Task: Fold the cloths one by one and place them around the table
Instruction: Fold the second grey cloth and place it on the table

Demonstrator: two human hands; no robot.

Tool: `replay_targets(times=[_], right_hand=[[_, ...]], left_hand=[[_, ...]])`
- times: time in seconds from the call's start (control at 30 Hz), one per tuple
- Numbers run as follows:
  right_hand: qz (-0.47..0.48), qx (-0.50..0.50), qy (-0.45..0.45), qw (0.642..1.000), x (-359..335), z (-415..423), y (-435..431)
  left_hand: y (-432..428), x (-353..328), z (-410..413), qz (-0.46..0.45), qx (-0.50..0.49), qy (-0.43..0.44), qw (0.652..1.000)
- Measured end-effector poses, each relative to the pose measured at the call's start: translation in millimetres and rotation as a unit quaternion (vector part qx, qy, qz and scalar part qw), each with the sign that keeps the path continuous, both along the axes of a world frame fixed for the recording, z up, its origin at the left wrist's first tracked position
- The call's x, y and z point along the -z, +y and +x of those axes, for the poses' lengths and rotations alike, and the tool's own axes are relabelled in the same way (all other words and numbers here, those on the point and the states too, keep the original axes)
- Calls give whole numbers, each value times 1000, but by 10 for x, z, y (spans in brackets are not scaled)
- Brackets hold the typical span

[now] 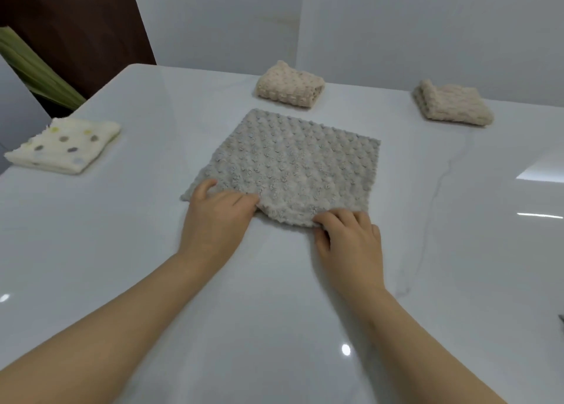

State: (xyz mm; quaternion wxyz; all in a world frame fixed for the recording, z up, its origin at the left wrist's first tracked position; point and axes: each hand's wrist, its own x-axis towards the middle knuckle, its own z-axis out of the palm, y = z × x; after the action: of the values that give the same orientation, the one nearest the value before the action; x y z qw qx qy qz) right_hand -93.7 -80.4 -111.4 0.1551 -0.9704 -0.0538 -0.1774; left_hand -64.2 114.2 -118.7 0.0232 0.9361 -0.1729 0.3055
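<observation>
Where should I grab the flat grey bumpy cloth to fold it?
Pinch the grey cloth at its two near corners, coming from the near side. It lies flat and spread out, that edge nearest you; the left hand and right hand grip it there.

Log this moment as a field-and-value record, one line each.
surface: white glossy table
cloth in work: grey cloth, spread open, near edge slightly lifted
left hand: grips the near-left corner
right hand: grips the near edge
folded: dotted cloth at left; centre beige cloth and right beige cloth at far side
stage: first fold not yet made
</observation>
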Motion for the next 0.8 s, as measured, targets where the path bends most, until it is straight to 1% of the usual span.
replay_targets(times=[0.1,0.17,0.27,0.37,0.53,0.67,0.8], right_hand=[[12,-17,7,1000,-25,-76,-23],[3,-31,32,999,-26,-152,-37],[5,-29,41,999,-40,-339,-48],[15,-30,42,999,-55,-590,-52],[9,-57,23,998,-46,-987,-23],[6,-70,3,998,-25,-1212,-6],[33,-65,-4,997,-15,-1307,-32]], left_hand=[[0,-14,-122,-6,8,-16,1000],[0,-46,-272,-19,20,3,1000],[37,-56,-508,-41,29,40,998],[115,-54,-814,-44,29,53,997],[259,-74,-1284,-48,15,62,997],[360,-70,-1546,-21,28,70,997],[467,-36,-1670,-12,19,76,997]])
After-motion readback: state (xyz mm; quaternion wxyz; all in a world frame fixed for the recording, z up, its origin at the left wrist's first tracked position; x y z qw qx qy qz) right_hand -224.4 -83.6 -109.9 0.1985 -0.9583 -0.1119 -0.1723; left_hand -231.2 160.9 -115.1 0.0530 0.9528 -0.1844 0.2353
